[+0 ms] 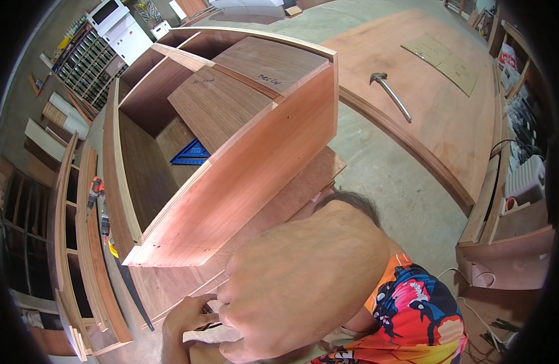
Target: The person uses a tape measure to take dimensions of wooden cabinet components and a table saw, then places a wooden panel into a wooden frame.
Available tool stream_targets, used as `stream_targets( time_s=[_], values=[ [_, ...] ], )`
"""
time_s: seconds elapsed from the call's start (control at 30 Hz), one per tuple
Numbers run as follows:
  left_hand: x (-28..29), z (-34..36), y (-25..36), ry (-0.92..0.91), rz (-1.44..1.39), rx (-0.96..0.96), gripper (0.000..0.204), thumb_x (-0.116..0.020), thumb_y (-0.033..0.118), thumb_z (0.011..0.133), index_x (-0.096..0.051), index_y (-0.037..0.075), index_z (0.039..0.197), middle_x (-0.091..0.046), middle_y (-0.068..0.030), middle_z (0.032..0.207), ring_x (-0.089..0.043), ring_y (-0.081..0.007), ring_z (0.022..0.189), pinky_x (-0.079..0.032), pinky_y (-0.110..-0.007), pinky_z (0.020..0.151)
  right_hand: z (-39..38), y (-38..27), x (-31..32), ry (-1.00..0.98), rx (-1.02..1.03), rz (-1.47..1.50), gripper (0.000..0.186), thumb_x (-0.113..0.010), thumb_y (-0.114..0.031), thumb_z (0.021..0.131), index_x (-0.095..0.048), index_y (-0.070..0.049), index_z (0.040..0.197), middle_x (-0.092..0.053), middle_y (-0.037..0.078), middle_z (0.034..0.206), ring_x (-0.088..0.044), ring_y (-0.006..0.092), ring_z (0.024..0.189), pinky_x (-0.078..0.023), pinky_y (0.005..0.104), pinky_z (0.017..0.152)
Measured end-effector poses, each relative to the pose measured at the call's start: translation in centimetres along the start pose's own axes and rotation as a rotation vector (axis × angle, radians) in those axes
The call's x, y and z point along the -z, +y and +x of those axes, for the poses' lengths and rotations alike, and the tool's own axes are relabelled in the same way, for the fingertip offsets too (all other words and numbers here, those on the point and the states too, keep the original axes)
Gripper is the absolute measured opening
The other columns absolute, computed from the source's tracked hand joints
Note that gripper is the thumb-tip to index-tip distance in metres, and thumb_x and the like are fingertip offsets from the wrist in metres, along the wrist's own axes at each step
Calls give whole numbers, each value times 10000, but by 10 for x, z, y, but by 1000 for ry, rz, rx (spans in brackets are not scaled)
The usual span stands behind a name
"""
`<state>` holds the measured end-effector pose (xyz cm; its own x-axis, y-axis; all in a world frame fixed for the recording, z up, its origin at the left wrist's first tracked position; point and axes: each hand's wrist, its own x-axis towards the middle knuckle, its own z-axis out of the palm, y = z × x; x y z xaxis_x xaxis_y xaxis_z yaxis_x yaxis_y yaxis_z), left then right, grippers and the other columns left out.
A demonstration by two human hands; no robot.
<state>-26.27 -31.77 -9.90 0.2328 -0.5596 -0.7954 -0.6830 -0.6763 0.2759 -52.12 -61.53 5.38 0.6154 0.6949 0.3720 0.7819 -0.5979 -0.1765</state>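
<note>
Very close and large, the back of my right hand (304, 282) fills the lower middle, its fingers curled toward the left and their tips hidden. Beside those fingers, at the lower left, is my left hand (191, 315) with its fingers bent in toward the thumb. Whatever the hands hold between them is too covered to make out. Just beyond them stands a wooden cabinet carcass (255, 176), open upward, with a pale reddish side panel toward me. A blue triangular square (191, 153) lies inside it, near a loose brown panel (228, 106).
A claw hammer (391, 97) and a cardboard sheet (440, 64) lie on a big plywood sheet (437, 130) at the right. Left of the carcass are a power drill (95, 193) and a slatted wooden frame (88, 261). White cables (474, 315) trail at the lower right.
</note>
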Motion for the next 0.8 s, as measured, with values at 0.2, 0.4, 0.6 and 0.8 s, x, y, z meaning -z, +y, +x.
stream_targets(
  time_s=[0.2,0.4,0.6,0.8],
  values=[
    [-31,52,-55,134,228,-155,708,-855,372,874,-611,91,1476,-786,-217,1078,-774,-347,922,-601,-438,822,22,10,-13,-114,0,196,152,-766,-188,767,-753,-74,865,-697,96,759,-722,337,744,-575,495,644],
    [-5,31,5,243,180,-174,735,-863,362,875,-584,87,1497,-769,-222,1114,-763,-339,960,-598,-431,848,50,8,-22,-146,-88,97,251,-747,-204,742,-788,-57,942,-746,126,841,-730,358,801,-585,505,676],
    [43,18,109,804,25,-499,764,-872,352,875,-556,83,1518,-753,-226,1150,-752,-331,998,-594,-424,874,45,6,-16,-225,-88,76,363,-750,-314,768,-817,-15,964,-785,155,958,-753,371,881,-615,498,734],
    [78,57,186,1094,47,-674,795,-881,341,876,-529,80,1538,-737,-230,1186,-742,-323,1035,-590,-416,900,43,15,9,-410,70,17,381,-744,-335,773,-818,-5,950,-786,168,995,-759,353,918,-624,508,762]
  ],
)
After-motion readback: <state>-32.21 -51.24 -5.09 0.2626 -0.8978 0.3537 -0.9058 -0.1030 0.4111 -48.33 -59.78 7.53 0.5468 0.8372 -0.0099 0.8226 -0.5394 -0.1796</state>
